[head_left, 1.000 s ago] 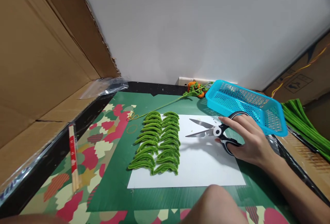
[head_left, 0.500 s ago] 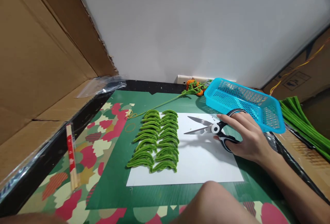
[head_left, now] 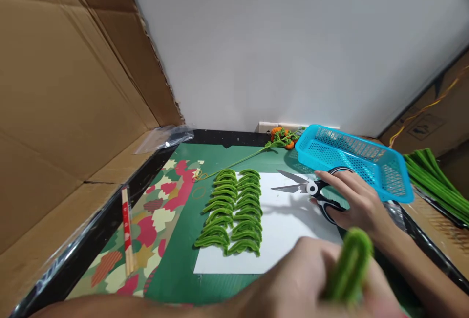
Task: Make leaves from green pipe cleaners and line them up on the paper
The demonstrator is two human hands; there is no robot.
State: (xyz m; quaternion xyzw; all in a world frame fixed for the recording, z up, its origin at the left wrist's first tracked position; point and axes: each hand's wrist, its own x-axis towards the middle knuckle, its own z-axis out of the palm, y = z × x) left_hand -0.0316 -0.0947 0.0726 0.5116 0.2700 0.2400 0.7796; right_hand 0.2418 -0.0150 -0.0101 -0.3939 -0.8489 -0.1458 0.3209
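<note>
My right hand (head_left: 361, 203) is closed round the black-and-white handles of a pair of scissors (head_left: 311, 189). The blades point left and stand apart above a white sheet of paper (head_left: 289, 220). Close to the camera, my left hand (head_left: 304, 279) is closed on a fuzzy green pipe cleaner (head_left: 350, 266), whose rounded upper end sticks out of the grip. It is blurred, and its lower part is hidden. Two columns of curved green pipe-cleaner pieces (head_left: 234, 210) lie on the left part of the paper, some reaching past its edge.
A blue perforated basket (head_left: 388, 161) stands behind my right hand. Orange flowers on a green stem (head_left: 280, 137) lie near the wall. Long green pipe cleaners (head_left: 439, 181) lie far right. Paper-wrapped chopsticks (head_left: 127, 230), rubber bands (head_left: 200, 176) and a cardboard wall (head_left: 66, 88) are on the left.
My left hand has come into view at the lower middle with the green pipe cleaner. My right hand keeps the scissors with blades apart. The whole view has shifted slightly.
</note>
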